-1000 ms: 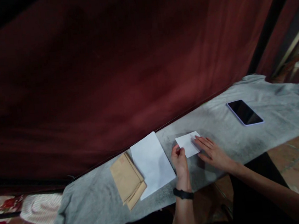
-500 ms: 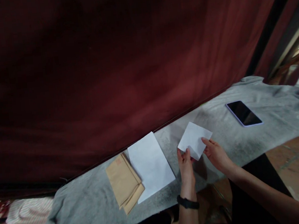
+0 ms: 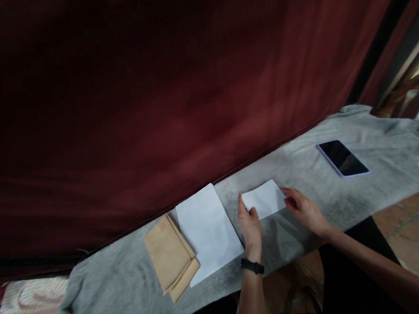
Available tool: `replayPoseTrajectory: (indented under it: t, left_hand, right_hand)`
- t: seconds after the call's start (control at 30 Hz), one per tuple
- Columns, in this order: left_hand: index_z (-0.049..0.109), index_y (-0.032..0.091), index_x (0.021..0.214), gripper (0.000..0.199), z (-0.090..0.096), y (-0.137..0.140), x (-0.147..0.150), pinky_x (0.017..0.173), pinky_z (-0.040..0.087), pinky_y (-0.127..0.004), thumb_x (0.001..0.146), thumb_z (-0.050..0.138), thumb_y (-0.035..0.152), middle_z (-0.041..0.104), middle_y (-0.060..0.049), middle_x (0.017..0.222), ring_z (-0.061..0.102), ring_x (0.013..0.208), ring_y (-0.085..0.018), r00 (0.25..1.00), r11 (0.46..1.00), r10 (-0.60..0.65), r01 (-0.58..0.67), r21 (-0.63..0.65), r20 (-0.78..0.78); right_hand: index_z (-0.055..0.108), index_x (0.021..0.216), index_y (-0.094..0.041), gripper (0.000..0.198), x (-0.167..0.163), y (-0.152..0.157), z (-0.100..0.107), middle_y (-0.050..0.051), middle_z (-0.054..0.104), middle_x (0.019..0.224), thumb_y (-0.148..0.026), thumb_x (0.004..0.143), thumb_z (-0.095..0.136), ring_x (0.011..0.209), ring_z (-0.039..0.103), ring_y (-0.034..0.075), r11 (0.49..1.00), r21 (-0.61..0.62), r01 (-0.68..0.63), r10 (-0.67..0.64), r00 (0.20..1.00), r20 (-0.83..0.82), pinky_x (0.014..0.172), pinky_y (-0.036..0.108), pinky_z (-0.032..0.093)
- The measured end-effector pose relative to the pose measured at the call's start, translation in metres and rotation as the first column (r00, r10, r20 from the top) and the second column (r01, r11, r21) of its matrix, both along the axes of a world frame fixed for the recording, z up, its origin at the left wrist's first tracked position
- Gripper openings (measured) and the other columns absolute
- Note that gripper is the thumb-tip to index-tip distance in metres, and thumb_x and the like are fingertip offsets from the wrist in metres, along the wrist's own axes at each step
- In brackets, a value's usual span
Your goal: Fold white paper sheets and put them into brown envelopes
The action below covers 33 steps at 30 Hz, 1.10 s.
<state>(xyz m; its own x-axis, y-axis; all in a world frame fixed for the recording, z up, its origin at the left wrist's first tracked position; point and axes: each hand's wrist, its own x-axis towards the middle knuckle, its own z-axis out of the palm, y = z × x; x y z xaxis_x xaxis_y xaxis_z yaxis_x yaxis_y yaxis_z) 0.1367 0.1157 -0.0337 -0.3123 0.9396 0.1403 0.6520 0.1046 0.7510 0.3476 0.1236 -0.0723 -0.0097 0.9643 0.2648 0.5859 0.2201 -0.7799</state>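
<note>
**Along the grey cloth (image 3: 112, 297), a small white paper (image 3: 264, 201) in hand**

At the left, brown envelopes (image 3: 169, 253) overlap the edge of the larger white sheets (image 3: 209, 234). Next, the left hand (image 3: 250, 225) (dark band (image 3: 252, 266) at the wrist) pinches the small white paper's left end between thumb and fingers. The paper could skew or crease if pulled unevenly. At its right end, the right hand (image 3: 305, 212) has curled fingers; whether they grip, I cannot tell. Farther right lies a phone (image 3: 343, 158), well apart.

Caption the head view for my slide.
Small white paper in left hand, right hand at its edge, between larger white sheet and phone.
</note>
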Motion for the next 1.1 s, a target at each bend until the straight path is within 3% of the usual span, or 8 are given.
replayPoseTrajectory:
  t: [0.13, 0.3, 0.43, 0.57, 0.63, 0.77, 0.97, 1.1]
  left_hand:
    - [0.055, 0.017, 0.143, 0.059, 0.002, -0.002, 0.005, 0.110, 0.049, -0.039, 0.086, 0.050, 0.002, 0.066, -0.014, 0.136, 0.063, 0.126, -0.025, 0.998, 0.998, -0.057, 0.057, -0.034, 0.008]
    - [0.058, 0.019, 0.139, 0.053, 0.009, -0.009, 0.007, 0.103, 0.053, -0.038, 0.090, 0.048, 0.005, 0.065, -0.014, 0.133, 0.066, 0.119, -0.025, 0.992, 0.994, -0.055, 0.044, -0.101, -0.116]
    - [0.057, 0.021, 0.142, 0.052, 0.015, -0.015, 0.019, 0.117, 0.041, -0.051, 0.093, 0.045, 0.009, 0.048, -0.014, 0.155, 0.045, 0.144, -0.032, 0.934, 0.994, -0.046, 0.007, -0.113, -0.353]
    - [0.048, 0.019, 0.150, 0.050, 0.012, -0.017, 0.046, 0.127, 0.025, -0.055, 0.100, 0.043, 0.021, 0.034, -0.011, 0.166, 0.023, 0.156, -0.030, 0.862, 0.960, -0.281, 0.259, -0.110, -0.421]
    - [0.043, 0.018, 0.154, 0.053, 0.006, -0.018, 0.056, 0.128, 0.023, -0.055, 0.103, 0.043, 0.031, 0.034, -0.012, 0.166, 0.021, 0.157, -0.029, 0.832, 0.924, -0.380, 0.364, -0.121, -0.404]
    - [0.031, 0.017, 0.160, 0.062, -0.007, -0.022, 0.058, 0.128, 0.021, -0.054, 0.104, 0.041, 0.041, 0.029, -0.013, 0.168, 0.020, 0.157, -0.028, 0.827, 0.918, -0.395, 0.374, -0.133, -0.401]
    - [0.031, 0.019, 0.160, 0.059, -0.016, -0.023, 0.048, 0.128, 0.021, -0.054, 0.103, 0.041, 0.031, 0.028, -0.012, 0.168, 0.022, 0.156, -0.028, 0.848, 0.942, -0.335, 0.315, -0.118, -0.411]
    - [0.027, 0.017, 0.162, 0.064, -0.017, -0.020, 0.050, 0.128, 0.022, -0.055, 0.100, 0.042, 0.026, 0.028, -0.013, 0.168, 0.023, 0.156, -0.028, 0.824, 0.930, -0.367, 0.335, -0.153, -0.432]
  right_hand:
    - [0.055, 0.143, -0.022, 0.044, -0.003, -0.006, -0.002, 0.013, 0.063, 0.139, -0.030, 0.101, 0.041, 0.124, 0.062, 0.029, 0.976, 0.160, -0.145, 0.084, 0.938, 0.335, 0.105, 0.047, 0.051]
    - [0.048, 0.152, -0.022, 0.050, -0.008, -0.009, -0.008, 0.010, 0.050, 0.156, -0.033, 0.103, 0.041, 0.141, 0.049, 0.029, 0.960, 0.141, -0.243, 0.138, 0.843, 0.519, 0.119, 0.052, 0.035]
    - [0.044, 0.155, -0.021, 0.053, -0.012, -0.011, -0.007, 0.010, 0.045, 0.159, -0.035, 0.104, 0.039, 0.144, 0.046, 0.029, 0.968, 0.121, -0.220, 0.116, 0.820, 0.561, 0.121, 0.053, 0.032]
    - [0.040, 0.157, -0.019, 0.056, -0.012, -0.014, -0.003, 0.011, 0.041, 0.161, -0.029, 0.102, 0.039, 0.146, 0.043, 0.029, 0.964, 0.121, -0.239, 0.122, 0.794, 0.595, 0.123, 0.053, 0.029]
    - [0.035, 0.160, -0.019, 0.060, -0.010, -0.015, -0.003, 0.011, 0.040, 0.162, -0.023, 0.100, 0.038, 0.147, 0.042, 0.029, 0.955, 0.123, -0.269, 0.142, 0.783, 0.606, 0.123, 0.052, 0.028]
    - [0.033, 0.161, -0.018, 0.061, -0.005, -0.014, -0.006, 0.011, 0.042, 0.161, -0.021, 0.100, 0.036, 0.147, 0.042, 0.028, 0.953, 0.125, -0.275, 0.150, 0.791, 0.593, 0.123, 0.052, 0.030]
    - [0.049, 0.151, -0.014, 0.052, -0.011, 0.006, -0.003, 0.013, 0.054, 0.152, -0.029, 0.105, 0.031, 0.142, 0.048, 0.027, 0.963, 0.111, -0.245, 0.164, 0.861, 0.482, 0.120, 0.051, 0.037]
    - [0.050, 0.150, -0.018, 0.051, -0.022, 0.017, 0.003, 0.011, 0.052, 0.154, -0.024, 0.104, 0.032, 0.146, 0.043, 0.026, 0.910, 0.098, -0.404, 0.295, 0.793, 0.533, 0.120, 0.053, 0.035]
